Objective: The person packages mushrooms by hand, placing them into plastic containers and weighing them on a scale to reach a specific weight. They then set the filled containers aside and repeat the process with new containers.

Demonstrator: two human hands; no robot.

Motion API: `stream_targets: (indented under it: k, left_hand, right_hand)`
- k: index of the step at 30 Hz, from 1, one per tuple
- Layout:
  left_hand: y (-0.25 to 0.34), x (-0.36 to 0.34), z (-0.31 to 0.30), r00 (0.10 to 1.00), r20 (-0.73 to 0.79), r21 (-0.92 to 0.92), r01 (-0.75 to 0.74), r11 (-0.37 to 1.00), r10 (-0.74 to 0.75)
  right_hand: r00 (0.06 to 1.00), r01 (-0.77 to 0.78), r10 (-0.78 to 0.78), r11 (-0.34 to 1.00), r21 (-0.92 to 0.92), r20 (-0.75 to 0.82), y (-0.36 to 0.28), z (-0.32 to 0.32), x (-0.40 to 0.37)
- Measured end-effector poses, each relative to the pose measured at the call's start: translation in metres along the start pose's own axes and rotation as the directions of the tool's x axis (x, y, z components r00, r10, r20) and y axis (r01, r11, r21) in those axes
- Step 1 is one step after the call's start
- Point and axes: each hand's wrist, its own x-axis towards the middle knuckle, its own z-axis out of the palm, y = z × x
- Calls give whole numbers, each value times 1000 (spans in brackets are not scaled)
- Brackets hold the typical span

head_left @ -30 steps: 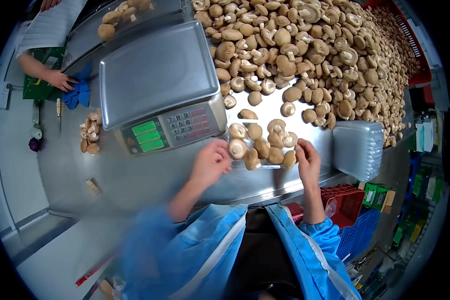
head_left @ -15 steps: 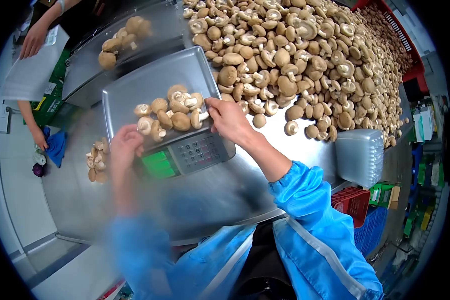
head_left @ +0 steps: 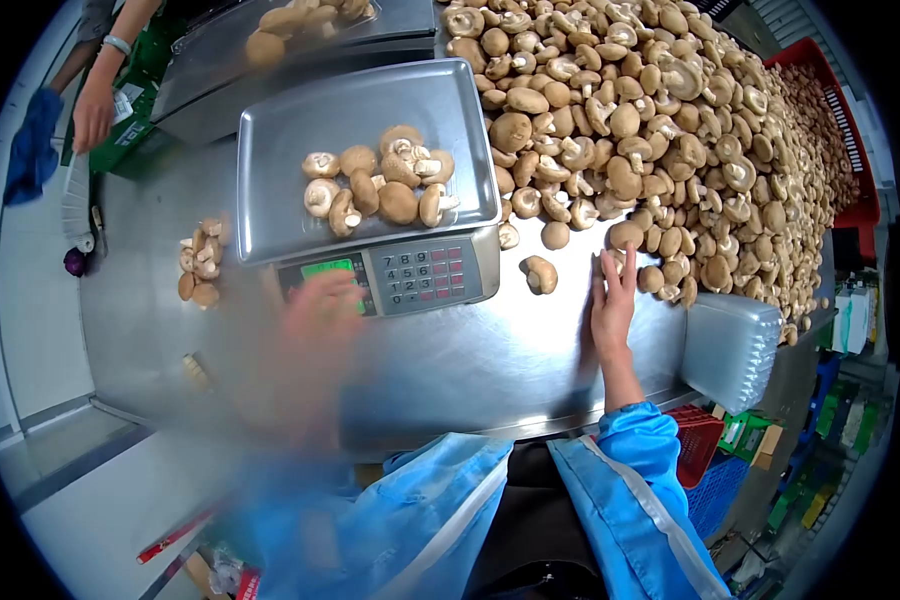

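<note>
A digital scale (head_left: 425, 275) with a metal pan (head_left: 280, 120) holds several brown-capped mushrooms (head_left: 398, 200). My left hand (head_left: 320, 320) is smeared by motion in front of the scale's green display (head_left: 327, 268); its fingers cannot be made out. To the right of the scale, my right hand (head_left: 612, 305) stretches its fingers apart at the near edge of the mushroom pile (head_left: 625, 122). Its fingertips reach a mushroom (head_left: 626, 235) there. A single mushroom (head_left: 541, 274) lies on the steel table (head_left: 510, 355) between the scale and that hand.
A stack of clear plastic trays (head_left: 730, 350) stands at right. A small group of mushrooms (head_left: 202, 262) lies left of the scale. Another person's hand (head_left: 93, 115) and a blue cloth (head_left: 32, 150) show at upper left. Behind is a second pan (head_left: 370, 45) with mushrooms.
My right hand has left the mushrooms on the scale and moved right to the pile. My left hand has come off the pan's edge toward the display. A single mushroom now lies beside the scale.
</note>
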Motion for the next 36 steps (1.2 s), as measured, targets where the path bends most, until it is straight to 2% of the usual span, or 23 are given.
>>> stream_targets:
  k: [1,3,5,7,8,9,11,13,14,17,19,21,23,24,27,28,29,30,31,32,33,35,36]
  left_hand:
    - [11,-11,22,988,36,57,151,987,-153]
    - [-12,-20,48,939,312,-31,164,986,-146]
    - [-35,-31,74,822,554,-86,213,973,-131]
    - [-36,-42,100,769,626,-188,312,931,-132]
    - [-36,-47,110,739,661,-231,364,902,-128]
    - [-36,-50,117,733,667,-348,469,812,-138]
    - [-28,-54,124,721,685,-556,609,565,-104]
    - [-35,-53,118,762,635,-598,591,542,-130]
    - [-39,-51,114,780,609,-617,581,531,-145]
    - [-46,-46,97,805,584,-548,489,679,-108]
    - [-45,-41,90,863,492,-445,358,821,-110]
    - [-48,-42,100,902,426,-343,233,910,-70]
    - [-54,-46,114,864,499,-248,220,944,-70]
    - [-57,-50,120,848,525,-198,199,960,-67]
    - [-93,-66,155,841,523,-238,-11,971,138]
    - [-95,-66,167,817,527,-149,-183,972,235]
    - [-90,-64,178,772,549,28,-401,916,322]
    - [-82,-61,191,714,577,196,-593,781,397]
    - [-75,-58,202,645,615,345,-738,580,455]
    - [-81,-51,214,630,653,401,-758,514,420]
    - [-82,-41,225,620,645,380,-768,516,447]
    - [-79,-17,248,588,632,333,-794,508,505]
    - [-77,-9,260,608,572,327,-785,526,551]
  right_hand:
    - [999,-39,38,996,77,9,-1,-5,2]
    - [996,-63,72,980,187,-46,-10,-8,7]
    - [995,75,-59,969,234,-78,-46,-26,12]
    - [997,-76,57,853,516,53,-88,-39,1]
    - [998,6,-41,858,513,56,-105,-41,-7]
    - [989,87,-135,856,510,58,-122,-43,-17]
    - [969,31,-157,845,534,191,-153,-47,-35]
    - [940,62,-235,829,556,247,-160,-36,-47]
    - [919,144,-316,826,545,235,-162,-40,-47]
    - [916,210,-333,873,440,225,-154,-53,-44]
    - [957,189,-259,899,395,132,-132,-66,-36]
    - [993,114,-115,976,185,-5,-89,-90,-35]
    - [969,83,-108,989,-121,-221,-35,-132,-30]
    - [954,-3,-82,959,-283,-288,-8,-160,-32]
    - [924,-232,-30,748,-622,-381,71,-241,-53]
    - [937,-278,95,786,-552,-336,87,-257,-64]
    - [938,-323,210,816,-479,-276,99,-270,-72]
    - [929,-367,309,838,-403,-203,109,-279,-75]
    - [938,-346,304,859,-378,-166,112,-284,-76]
    - [946,-324,297,879,-351,-130,115,-288,-78]
    - [953,-302,285,898,-320,-99,118,-291,-79]
    - [920,-391,384,895,-216,-75,117,-299,-77]
    - [911,-413,408,894,-175,-66,114,-303,-76]
